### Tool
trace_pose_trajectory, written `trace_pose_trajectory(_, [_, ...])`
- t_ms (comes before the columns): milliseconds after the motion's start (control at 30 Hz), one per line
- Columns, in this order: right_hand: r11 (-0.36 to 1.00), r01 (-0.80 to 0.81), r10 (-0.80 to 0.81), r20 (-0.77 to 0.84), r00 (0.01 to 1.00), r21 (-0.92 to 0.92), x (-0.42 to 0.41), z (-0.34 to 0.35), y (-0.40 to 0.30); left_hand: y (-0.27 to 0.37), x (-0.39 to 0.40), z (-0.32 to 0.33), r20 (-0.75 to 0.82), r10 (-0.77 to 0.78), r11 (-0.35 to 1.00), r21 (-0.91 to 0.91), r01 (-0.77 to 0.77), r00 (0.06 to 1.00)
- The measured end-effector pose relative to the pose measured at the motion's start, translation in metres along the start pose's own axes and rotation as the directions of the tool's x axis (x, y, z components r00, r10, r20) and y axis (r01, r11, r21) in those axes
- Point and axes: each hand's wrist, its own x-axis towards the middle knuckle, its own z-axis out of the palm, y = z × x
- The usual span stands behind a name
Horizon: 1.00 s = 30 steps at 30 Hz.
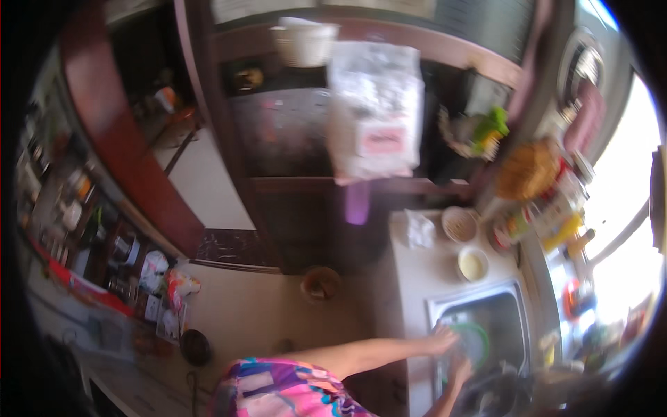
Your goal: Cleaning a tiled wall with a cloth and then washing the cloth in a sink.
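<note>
A round container with a green rim (487, 344) is in the metal sink (500, 307), its inside pale and blurred. My left hand (444, 338) is at its left side, above the sink's near edge, with the fingers closed on the rim. Lower down, my right hand (460, 368) touches the same container; blur hides how its fingers lie. Dark cookware (490, 393) sits below my right hand, at the picture's lower edge.
On the counter (409, 281) beyond the sink stand a bowl with pale yellow contents (472, 264), a bowl of small pieces (459, 224) and a crumpled white cloth or paper (419, 229). Jars and a woven basket (526, 169) line the window side. A brown bowl (320, 284) is on the floor.
</note>
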Motion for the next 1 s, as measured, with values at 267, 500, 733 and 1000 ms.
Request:
trace_pose_trajectory(267, [0.562, 0.082, -0.414, 0.194, 0.889, 0.823, -0.117, 0.087, -0.283, -0.183, -0.234, -0.126, -0.310, -0.214, 0.365, -0.905, -0.218, 0.927])
trace_pose_trajectory(500, [0.411, -0.163, -0.700, 0.425, 0.574, 0.897, -0.313, 0.190, -0.530, -0.305, -0.542, -0.202, -0.472, -0.751, 0.515, -0.856, -0.038, 0.461])
trace_pose_trajectory(733, [0.534, -0.210, -0.787, 0.573, 0.230, 0.819, -0.418, 0.260, -0.675, -0.324, -0.765, -0.300, -0.389, -0.894, 0.417, -0.904, 0.095, 0.223])
trace_pose_trajectory(1000, [0.444, 0.095, -0.896, 0.442, 0.036, 0.891, -0.435, 0.348, -0.829, -0.424, -0.815, -0.367, -0.609, -0.774, 0.556, -0.784, 0.276, -0.172])
